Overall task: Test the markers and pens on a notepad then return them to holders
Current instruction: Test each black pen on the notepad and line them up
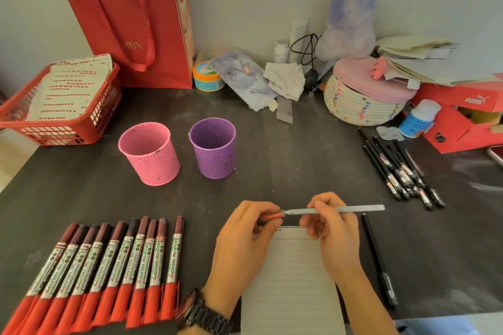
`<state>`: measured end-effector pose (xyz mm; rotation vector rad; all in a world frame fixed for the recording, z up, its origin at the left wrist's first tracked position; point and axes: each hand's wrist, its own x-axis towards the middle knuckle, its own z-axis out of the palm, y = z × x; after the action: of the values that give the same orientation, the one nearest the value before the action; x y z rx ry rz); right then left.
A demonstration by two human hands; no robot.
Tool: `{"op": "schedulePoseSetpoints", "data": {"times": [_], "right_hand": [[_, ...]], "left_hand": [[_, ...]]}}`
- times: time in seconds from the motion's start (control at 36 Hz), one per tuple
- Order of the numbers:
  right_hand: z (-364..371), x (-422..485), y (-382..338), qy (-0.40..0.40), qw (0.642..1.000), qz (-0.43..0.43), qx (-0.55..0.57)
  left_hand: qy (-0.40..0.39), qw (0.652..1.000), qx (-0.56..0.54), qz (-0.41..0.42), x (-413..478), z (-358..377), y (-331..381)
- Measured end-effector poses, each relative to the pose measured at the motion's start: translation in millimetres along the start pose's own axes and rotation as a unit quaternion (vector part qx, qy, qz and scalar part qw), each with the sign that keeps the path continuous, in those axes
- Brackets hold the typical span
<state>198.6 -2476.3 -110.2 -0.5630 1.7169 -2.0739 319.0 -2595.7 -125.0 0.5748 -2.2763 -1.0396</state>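
My right hand [336, 228] grips a pale grey-blue pen [362, 208] held level above the top of the lined notepad [291, 288]. My left hand [246, 234] pinches its red cap [272, 217] at the pen's left end. A row of several red-capped markers [109, 266] lies at the front left. One black pen [378, 261] lies right of the notepad, and a bunch of several black pens [400, 168] lies farther right. A pink holder [149, 153] and a purple holder [212, 147] stand upright behind, with nothing visible inside.
A red basket [68, 122] of papers sits at the back left, a red paper bag [128, 27] behind it. A woven basket with a pink lid [364, 98], a red shoe box [457, 119], a white-and-blue bottle [419, 118] and loose clutter line the back right.
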Motion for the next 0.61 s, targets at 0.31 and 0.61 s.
{"op": "schedulePoseSetpoints", "data": {"times": [0.31,0.61], "right_hand": [[1.2,-1.7,-2.7,-0.042,0.994,-0.029,-0.101],[3.3,-2.5,-5.1,-0.052,0.989,-0.029,-0.133]], "left_hand": [[0.030,0.997,-0.067,-0.009,2.1,-5.0,2.4],[0.032,0.995,-0.093,-0.032,4.0,-3.1,-1.1]]}}
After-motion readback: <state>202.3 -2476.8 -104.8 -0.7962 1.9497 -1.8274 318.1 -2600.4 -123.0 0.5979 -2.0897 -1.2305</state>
